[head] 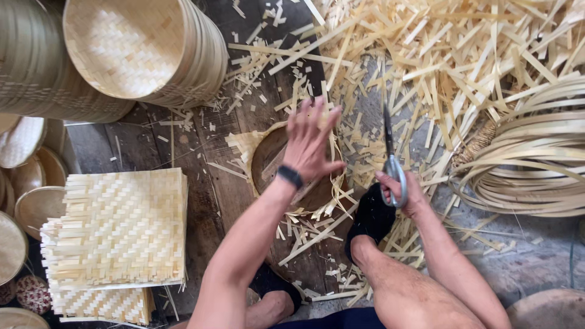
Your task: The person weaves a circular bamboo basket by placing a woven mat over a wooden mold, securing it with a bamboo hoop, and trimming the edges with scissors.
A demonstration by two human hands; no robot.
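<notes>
Your left hand (311,141) hovers with its fingers spread wide and blurred, gripping nothing, directly over the round wooden block (274,163) that sits on the dark plank floor (207,195). A black wristband (290,176) circles that wrist. A piece of woven bamboo (244,145) lies across the far left edge of the block, partly hidden by your hand, and you cannot tell whether your fingertips touch it.

Your right hand (399,192) is just to the right of the block, its fingers closed through the loops of a pair of metal scissors (390,161). The blades lie together and point away from you.

To the left of the block, well apart, lies a stack of square woven mats (122,228), with a second stack (103,303) partly under its near edge. Beyond the block, up and to the left, a column of round woven baskets (143,49) lies on its side with the open mouth facing you, and another column (36,67) rests beside it.

Beyond and to the right of the block, loose bamboo offcuts (451,55) cover the floor thickly. Further right, a coil of long bamboo strips (536,158) rests among them. Your foot in a black sock (372,219) is planted just beside the near right edge of the block.
</notes>
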